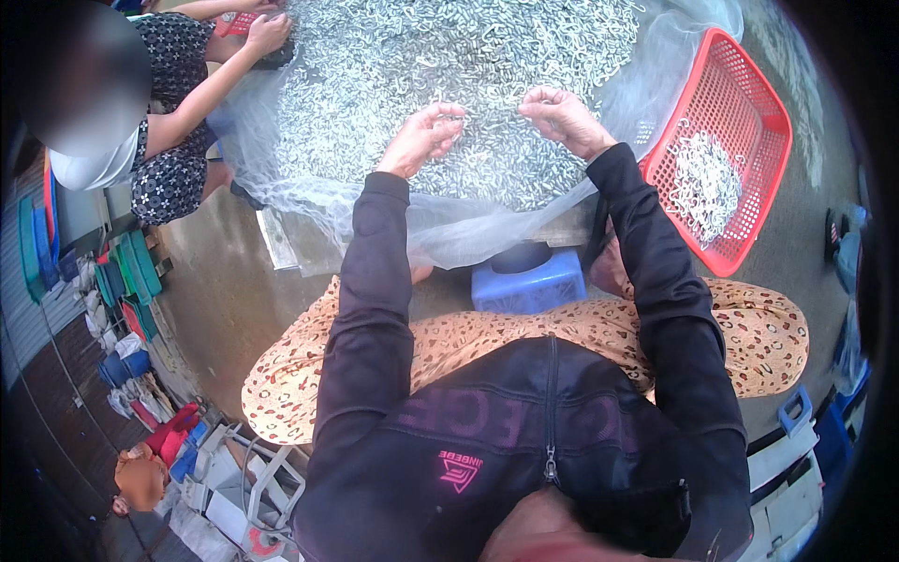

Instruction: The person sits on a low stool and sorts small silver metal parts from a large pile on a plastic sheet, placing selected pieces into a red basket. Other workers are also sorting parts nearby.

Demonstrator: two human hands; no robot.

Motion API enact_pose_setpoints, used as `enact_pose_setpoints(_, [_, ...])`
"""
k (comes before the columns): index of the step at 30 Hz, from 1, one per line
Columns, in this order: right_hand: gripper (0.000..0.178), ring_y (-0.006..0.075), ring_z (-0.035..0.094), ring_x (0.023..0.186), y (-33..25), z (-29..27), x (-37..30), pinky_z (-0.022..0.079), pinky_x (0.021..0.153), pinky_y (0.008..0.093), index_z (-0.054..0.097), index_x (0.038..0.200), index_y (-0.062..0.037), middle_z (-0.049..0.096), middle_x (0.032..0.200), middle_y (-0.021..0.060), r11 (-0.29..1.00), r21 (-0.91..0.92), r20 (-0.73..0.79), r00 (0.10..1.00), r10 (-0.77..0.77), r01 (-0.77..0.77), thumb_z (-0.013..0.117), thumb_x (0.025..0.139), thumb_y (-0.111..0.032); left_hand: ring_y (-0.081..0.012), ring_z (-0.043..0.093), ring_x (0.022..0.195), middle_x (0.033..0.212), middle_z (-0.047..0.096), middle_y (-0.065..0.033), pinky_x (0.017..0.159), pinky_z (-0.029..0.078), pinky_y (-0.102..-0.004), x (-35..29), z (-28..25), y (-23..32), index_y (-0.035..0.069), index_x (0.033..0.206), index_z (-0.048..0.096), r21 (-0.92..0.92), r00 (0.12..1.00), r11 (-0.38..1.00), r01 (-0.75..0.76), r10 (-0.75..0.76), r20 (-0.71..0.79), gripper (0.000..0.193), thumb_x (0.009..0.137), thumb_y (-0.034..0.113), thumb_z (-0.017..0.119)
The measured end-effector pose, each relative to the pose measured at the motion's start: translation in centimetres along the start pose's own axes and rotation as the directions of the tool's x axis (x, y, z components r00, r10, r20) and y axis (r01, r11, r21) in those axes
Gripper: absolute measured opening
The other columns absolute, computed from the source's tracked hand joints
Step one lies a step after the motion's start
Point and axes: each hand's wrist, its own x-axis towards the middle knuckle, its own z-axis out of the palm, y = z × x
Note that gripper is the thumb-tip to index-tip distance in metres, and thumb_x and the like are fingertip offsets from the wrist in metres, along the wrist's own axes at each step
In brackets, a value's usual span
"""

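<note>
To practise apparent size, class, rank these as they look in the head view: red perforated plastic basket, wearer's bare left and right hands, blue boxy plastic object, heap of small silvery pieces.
Silvery heap
Red basket
Blue object
Left hand and right hand: too alike to rank

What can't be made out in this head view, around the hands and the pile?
- Left hand, head view: curled fingers hide whether it pinches a piece.
- Right hand, head view: anything between its fingertips is too small to tell.
- Pile of small silvery pieces, head view: far side cut off by the upper edge.
- Blue plastic item, head view: lower part hidden by patterned trousers.
- Co-worker's head, head view: blurred.
</note>
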Motion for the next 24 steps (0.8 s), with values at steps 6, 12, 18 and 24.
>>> enact_pose_setpoints(6, [0.021,0.0054,0.045,0.052,-2.2,0.2,-0.2,0.033,0.043,0.0201,0.061,0.092,-0.0041,0.054,0.069,0.0,0.992,-0.07,-0.091,0.991,0.097,-0.104,0.062,0.086,-0.024,-0.0091,0.048,0.067,0.083,0.053,-0.0035,0.052,0.038,-0.0201,-1.5,-0.9,0.7,0.001,0.099,0.057,-0.477,0.981,0.876,-0.066,0.143,0.127,0.026,0.095,0.026,0.051])
enact_pose_setpoints(12, [0.025,0.0282,0.065,0.075,4.4,1.6,3.4,0.049,0.069,0.0409,0.065,0.097,-0.008,0.065,0.079,0.0137,0.175,-0.984,-0.054,0.918,-0.392,0.017,0.065,0.079,-0.025,-0.0101,0.051,0.064,0.096,0.058,-0.0059,0.053,0.038,-0.0198,-0.4,-0.6,-2.0,0.005,0.082,0.06,0.145,0.997,0.989,0.023,-0.013,-0.072,0.027,0.088,0.032,0.06])
enact_pose_setpoints(18, [0.023,0.032,0.064,0.077,5.2,2.5,4.0,0.05,0.069,0.0424,0.066,0.089,-0.0088,0.065,0.08,0.0149,-0.071,-0.997,-0.02,0.959,-0.283,-0.042,0.065,0.077,-0.029,-0.0328,0.063,0.072,0.077,0.065,-0.015,0.067,0.05,-0.0413,1.6,3.4,-8.3,0.005,0.081,0.068,0.976,0.906,0.192,0.099,0.388,-0.168,0.032,0.069,0.033,0.076])
enact_pose_setpoints(24, [0.033,0.0114,0.052,0.055,-0.4,-1.1,1.5,0.04,0.052,0.0291,0.062,0.075,-0.0031,0.054,0.061,0.0018,0.763,-0.633,-0.345,0.929,-0.131,-0.127,0.06,0.085,-0.034,-0.0162,0.053,0.057,0.062,0.051,-0.0015,0.049,0.04,-0.0272,1.9,0.0,-2.3,0.005,0.077,0.057,0.368,0.975,0.929,-0.034,0.112,-0.192,0.03,0.085,0.033,0.062])
